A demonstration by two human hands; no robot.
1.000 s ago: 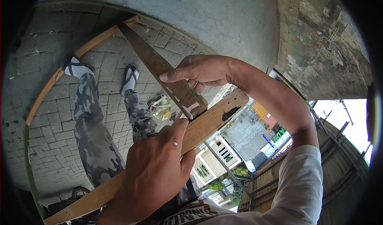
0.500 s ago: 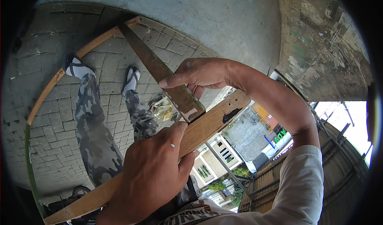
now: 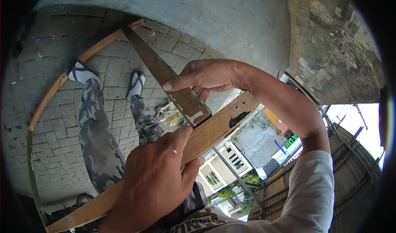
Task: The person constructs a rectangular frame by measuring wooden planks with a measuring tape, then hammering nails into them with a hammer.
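Observation:
My left hand (image 3: 154, 175) is wrapped around a light-brown wooden plank (image 3: 218, 127), thumb and index finger near its joint with another board. That plank has small holes and a dark, broken patch near its end. My right hand (image 3: 202, 76) grips a darker, weathered wooden plank (image 3: 152, 63), thumb on top and fingertips showing beneath. The dark plank's near end touches the light plank's edge at an angle. Its far end reaches an orange-brown wooden strip (image 3: 101, 43) close to the wall. My left palm is hidden.
The paved ground (image 3: 62, 150) lies under my feet, with a green strip (image 3: 31, 171) at the left. A pale plastic bag (image 3: 171, 115) is beyond the left hand. A grey concrete wall (image 3: 214, 22) stands at the top, corrugated sheeting (image 3: 346, 183) at the right.
My left hand has shifted very slightly left along the light plank. My right hand and both planks look almost the same.

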